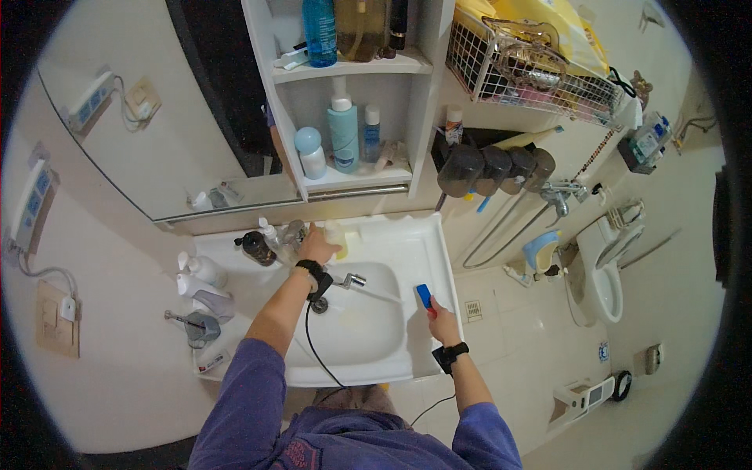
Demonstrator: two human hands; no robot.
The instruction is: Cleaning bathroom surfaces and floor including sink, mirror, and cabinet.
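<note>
At the back rim of the white washbasin point(429, 243), my left hand point(317, 247) reaches among the bottles, its visible fingers apart. Just right of it stands a pale, yellowish see-through container point(337, 235); whether the fingertips touch it is hard to make out. To its left are a clear bottle point(293, 233), a white pump bottle point(268, 230) and a dark bottle point(255, 247). My right hand point(445, 323) is closed on a small blue and red tool point(424, 294), blue end outward, above the basin's right rim. Its exact kind does not show.
Below my left wrist is the faucet point(351, 280). White dispensers point(205, 270) and a grey cup point(201, 329) line the basin's left side. A shelf cabinet point(360, 66) hangs above, beside dark wall cups point(493, 168). A toilet point(603, 274) stands to the right.
</note>
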